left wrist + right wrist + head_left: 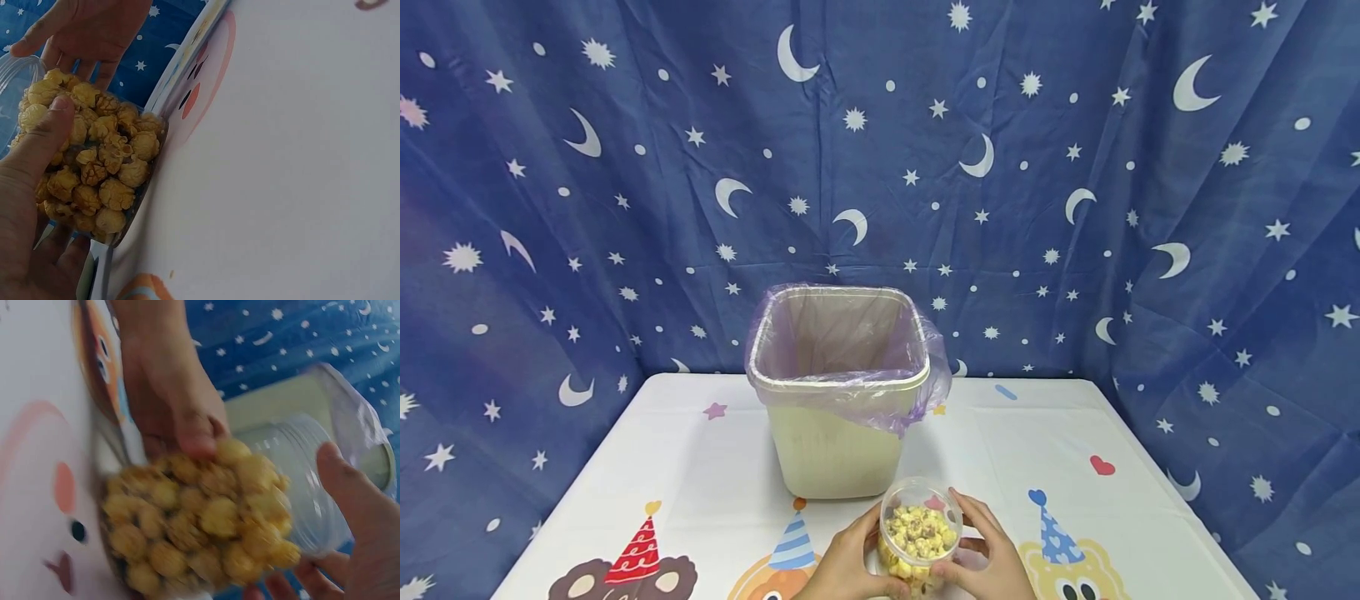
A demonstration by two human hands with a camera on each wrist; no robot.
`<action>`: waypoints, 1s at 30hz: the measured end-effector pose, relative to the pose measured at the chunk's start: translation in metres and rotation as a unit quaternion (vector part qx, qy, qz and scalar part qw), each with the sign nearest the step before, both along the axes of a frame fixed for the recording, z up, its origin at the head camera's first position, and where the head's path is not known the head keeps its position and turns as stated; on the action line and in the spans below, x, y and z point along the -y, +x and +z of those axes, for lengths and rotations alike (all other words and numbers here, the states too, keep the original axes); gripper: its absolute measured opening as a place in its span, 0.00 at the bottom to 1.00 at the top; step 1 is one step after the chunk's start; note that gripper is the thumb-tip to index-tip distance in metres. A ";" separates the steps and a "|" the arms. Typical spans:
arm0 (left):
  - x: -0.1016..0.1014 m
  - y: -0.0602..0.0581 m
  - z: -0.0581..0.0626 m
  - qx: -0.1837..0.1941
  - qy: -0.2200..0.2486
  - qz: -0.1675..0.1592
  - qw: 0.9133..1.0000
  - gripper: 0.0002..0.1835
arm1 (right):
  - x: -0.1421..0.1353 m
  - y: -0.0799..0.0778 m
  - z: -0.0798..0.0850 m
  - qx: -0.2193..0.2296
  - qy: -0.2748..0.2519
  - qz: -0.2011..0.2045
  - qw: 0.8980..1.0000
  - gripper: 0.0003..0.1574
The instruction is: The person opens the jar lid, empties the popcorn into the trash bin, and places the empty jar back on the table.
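Note:
A clear plastic jar [921,533] is partly filled with yellow-brown popcorn [194,519], and its upper part shows none. Whether a clear lid covers its round mouth, I cannot tell. My left hand [853,560] grips the jar's body, with the thumb [47,137] pressed along the side and the fingers curled behind. Around the jar's other side, near the rim, my right hand [988,554] has its thumb and fingers spread, fairly straight. Its thumb [347,481] lies by the rim; whether it touches is unclear. The jar's base is close to the tablecloth.
A cream bin [838,454] lined with a thin purple bag [936,375] stands just beyond the jar, its top uncovered. A white tablecloth [647,467] with cartoon animals covers the table. Behind and at both sides hangs a blue curtain [880,142] with moons and stars.

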State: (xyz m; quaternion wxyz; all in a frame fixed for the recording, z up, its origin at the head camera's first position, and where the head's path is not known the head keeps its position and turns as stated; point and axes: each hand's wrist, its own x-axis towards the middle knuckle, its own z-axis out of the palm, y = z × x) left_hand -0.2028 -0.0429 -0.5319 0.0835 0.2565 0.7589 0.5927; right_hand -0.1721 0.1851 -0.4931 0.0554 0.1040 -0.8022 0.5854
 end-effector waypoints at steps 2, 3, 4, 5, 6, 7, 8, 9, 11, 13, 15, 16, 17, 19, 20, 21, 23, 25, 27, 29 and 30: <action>0.000 0.000 -0.001 -0.004 0.001 -0.001 1.000 0.59 | -0.005 -0.002 0.002 0.016 0.009 0.027 0.999 0.49; 0.000 0.000 -0.001 -0.008 0.001 -0.002 1.000 0.59 | -0.007 -0.002 0.004 0.027 0.013 0.037 0.999 0.49; 0.000 0.000 -0.002 -0.009 0.001 -0.001 1.000 0.59 | -0.009 -0.002 0.006 0.035 0.014 0.046 0.998 0.48; 0.001 0.000 -0.002 -0.011 0.000 -0.001 1.000 0.59 | -0.011 -0.002 0.007 0.043 0.017 0.052 0.998 0.48; 0.001 0.000 -0.003 -0.015 0.001 -0.002 1.000 0.59 | -0.013 -0.002 0.008 0.049 0.018 0.057 0.997 0.47; 0.001 0.000 -0.003 -0.015 0.001 -0.003 1.000 0.59 | -0.014 -0.002 0.008 0.053 0.019 0.061 0.997 0.46; 0.001 0.000 -0.003 -0.016 0.000 -0.003 1.000 0.58 | -0.015 -0.002 0.008 0.056 0.015 0.065 0.996 0.45; 0.001 0.000 -0.003 -0.016 0.000 -0.003 1.000 0.58 | -0.016 -0.002 0.008 0.056 0.011 0.070 0.996 0.44; 0.000 0.000 -0.003 -0.015 0.000 -0.004 1.000 0.58 | -0.018 -0.001 0.007 0.050 0.007 0.078 0.996 0.42; 0.000 0.000 -0.003 -0.016 0.002 -0.004 1.000 0.59 | -0.018 -0.001 0.007 0.050 -0.001 0.085 0.995 0.40; 0.000 0.000 -0.002 -0.017 -0.001 -0.001 1.000 0.59 | -0.016 0.000 0.008 0.048 -0.010 0.082 0.995 0.37; 0.000 0.000 -0.002 -0.018 -0.002 0.000 1.000 0.59 | -0.014 0.001 0.008 0.047 -0.017 0.076 0.996 0.36; 0.000 0.000 -0.001 -0.018 -0.003 0.001 1.000 0.59 | -0.013 0.002 0.008 0.047 -0.022 0.067 0.996 0.35; -0.001 0.000 -0.002 -0.021 -0.006 0.004 1.000 0.59 | -0.008 0.004 0.009 0.035 -0.027 0.046 0.998 0.36; -0.001 0.000 -0.002 -0.023 -0.007 0.004 1.000 0.59 | -0.005 0.005 0.009 0.020 -0.022 0.038 0.999 0.38; -0.001 0.000 -0.002 -0.025 -0.006 0.004 1.000 0.59 | -0.003 0.006 0.008 0.004 -0.015 0.032 0.999 0.41; -0.001 0.000 -0.003 -0.030 -0.011 0.007 0.999 0.59 | 0.003 0.006 0.006 -0.034 0.017 0.021 0.999 0.50; -0.001 0.000 -0.004 -0.034 -0.014 0.010 0.999 0.59 | 0.008 0.006 0.003 -0.065 0.041 0.008 0.997 0.60; -0.001 0.000 -0.004 -0.036 -0.015 0.013 0.999 0.59 | 0.014 0.006 0.001 -0.080 0.060 -0.013 0.995 0.66; -0.001 0.000 -0.003 -0.035 -0.014 0.015 0.999 0.59 | 0.018 0.006 -0.001 -0.077 0.066 -0.036 0.994 0.68; -0.001 0.000 -0.003 -0.034 -0.011 0.014 0.999 0.59 | 0.020 0.005 -0.001 -0.074 0.067 -0.046 0.994 0.68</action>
